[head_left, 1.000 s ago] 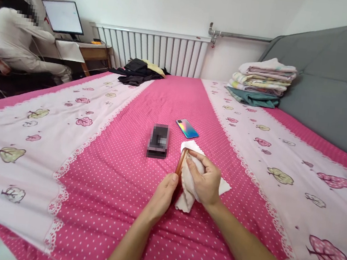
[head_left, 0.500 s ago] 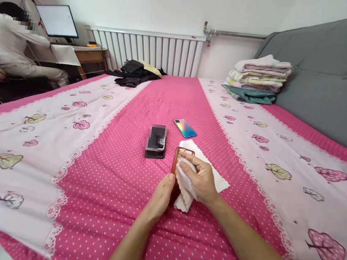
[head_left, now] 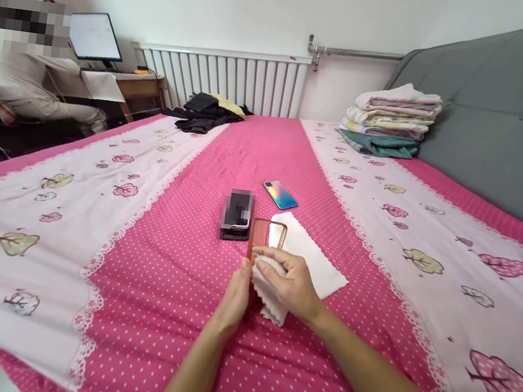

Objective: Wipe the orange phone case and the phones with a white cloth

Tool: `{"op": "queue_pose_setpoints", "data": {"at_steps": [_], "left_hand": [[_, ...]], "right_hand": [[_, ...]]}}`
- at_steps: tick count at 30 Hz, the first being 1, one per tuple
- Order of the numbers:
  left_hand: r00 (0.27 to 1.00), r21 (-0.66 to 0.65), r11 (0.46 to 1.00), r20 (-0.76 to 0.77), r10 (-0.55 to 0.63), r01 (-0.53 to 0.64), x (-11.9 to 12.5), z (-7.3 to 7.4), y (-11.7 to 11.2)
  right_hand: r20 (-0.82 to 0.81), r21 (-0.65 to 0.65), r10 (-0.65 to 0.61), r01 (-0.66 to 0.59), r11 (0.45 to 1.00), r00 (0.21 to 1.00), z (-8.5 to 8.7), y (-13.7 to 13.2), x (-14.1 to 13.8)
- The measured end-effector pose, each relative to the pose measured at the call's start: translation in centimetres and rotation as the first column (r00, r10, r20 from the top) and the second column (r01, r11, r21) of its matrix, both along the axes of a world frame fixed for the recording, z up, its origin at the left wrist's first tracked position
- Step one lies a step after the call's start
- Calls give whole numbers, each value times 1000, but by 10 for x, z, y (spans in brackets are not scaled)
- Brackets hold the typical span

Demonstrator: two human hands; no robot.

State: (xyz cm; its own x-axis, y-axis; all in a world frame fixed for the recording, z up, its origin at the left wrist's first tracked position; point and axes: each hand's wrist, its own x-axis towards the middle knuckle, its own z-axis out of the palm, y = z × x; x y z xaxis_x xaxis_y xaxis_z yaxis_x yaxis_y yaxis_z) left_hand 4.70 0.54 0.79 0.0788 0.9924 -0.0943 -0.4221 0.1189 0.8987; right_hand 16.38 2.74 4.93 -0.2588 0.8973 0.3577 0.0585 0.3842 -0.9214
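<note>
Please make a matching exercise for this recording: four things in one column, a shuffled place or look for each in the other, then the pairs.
1. Case
2. Phone
3. Radiator
4. Folded pile

A. White, slatted
B. Next to the grey headboard
C. In the left hand
D. Shiny, blue at one end

Pairs: 1-C, 2-D, 3-A, 4-B

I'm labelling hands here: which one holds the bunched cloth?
The right hand, pinching the bunched white cloth; the left hand instead holds the brown-edged case by its side.
</note>
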Motion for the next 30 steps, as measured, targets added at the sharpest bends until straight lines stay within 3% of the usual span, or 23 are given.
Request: {"op": "queue_pose_setpoints", "data": {"at_steps": [3, 6, 11, 16, 22, 26, 30], "left_hand": [[1000, -41, 999, -4, 20, -20, -4, 7, -1], [998, -38, 997, -6, 67, -67, -6, 11, -1], [994, -20, 995, 48, -94, 95, -1, 10, -1], [961, 69, 971, 144, -237, 229, 5, 11, -1], [944, 153, 946, 126, -304, 284, 6, 8, 3], [945, 168, 942, 103, -311, 291, 6, 5, 3], [966, 140, 963, 90, -242, 228, 5, 6, 0]], "right_hand": [[34, 16, 66, -67, 998, 997, 0, -3, -3], [65, 77, 34, -39, 996, 997, 1, -4, -2], [43, 199, -170, 159, 967, 984, 2, 0, 3], [-23, 257, -418, 410, 875, 908, -1, 7, 8], [-68, 268, -547, 543, 795, 834, -1, 12, 13], [-34, 247, -537, 528, 813, 843, -3, 10, 12], [12, 221, -473, 459, 861, 881, -4, 6, 8]]}}
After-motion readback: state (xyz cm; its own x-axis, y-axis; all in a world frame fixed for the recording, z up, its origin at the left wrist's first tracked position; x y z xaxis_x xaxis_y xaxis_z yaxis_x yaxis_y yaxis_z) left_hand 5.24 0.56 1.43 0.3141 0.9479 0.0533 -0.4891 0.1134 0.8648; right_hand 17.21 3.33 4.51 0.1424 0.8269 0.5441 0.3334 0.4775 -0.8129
